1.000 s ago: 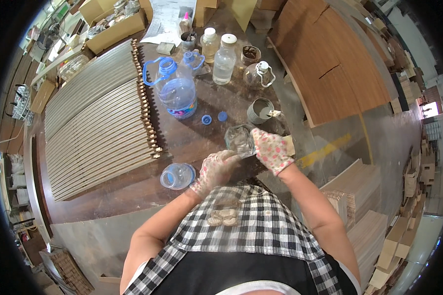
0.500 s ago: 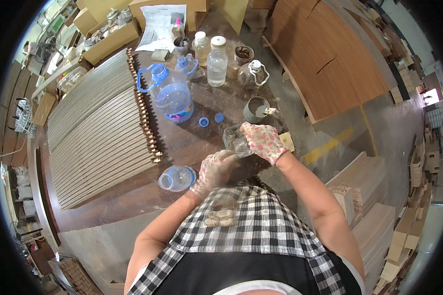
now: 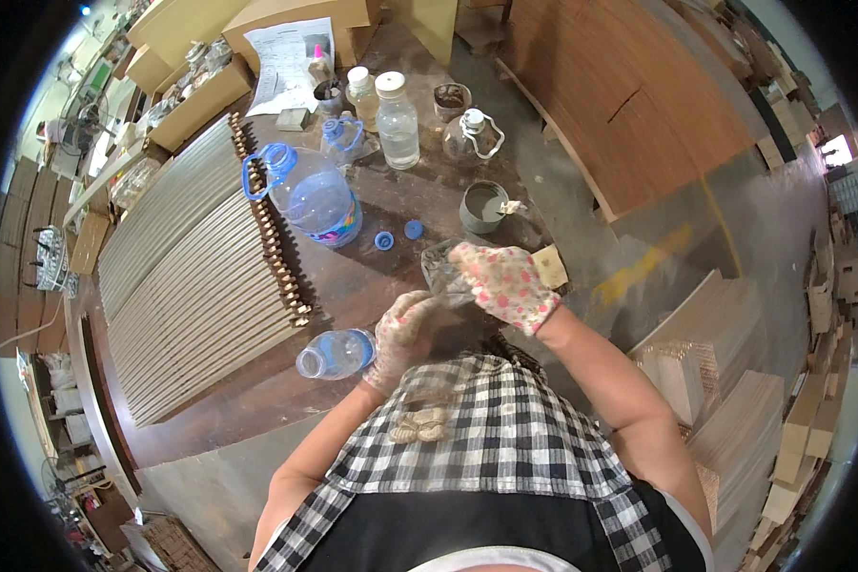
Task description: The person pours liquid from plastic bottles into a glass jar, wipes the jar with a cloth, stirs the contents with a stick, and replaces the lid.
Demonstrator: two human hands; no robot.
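A clear plastic container, seemingly a cut-off bottle base with greyish residue, is at the table's near right edge. My right hand, in a flower-patterned glove, bends over its right side with closed fingers at the rim. My left hand, in a matching glove, is curled just left of and nearer than the container. What its fingers hold, if anything, is hidden. Beside it a cut bottle top lies on its side, neck to the left. Two blue caps lie beyond my hands, near a dark cup of grey liquid.
A large blue-handled bottle stands beside a stack of ribbed strips. Farther back are a white-capped bottle, a white-handled jug and a paper sheet. Wooden boards stand right, beyond the floor gap.
The view has shifted slightly, so the table things sit a little farther left. My right fingers stay at the container; my left hand remains curled close by.
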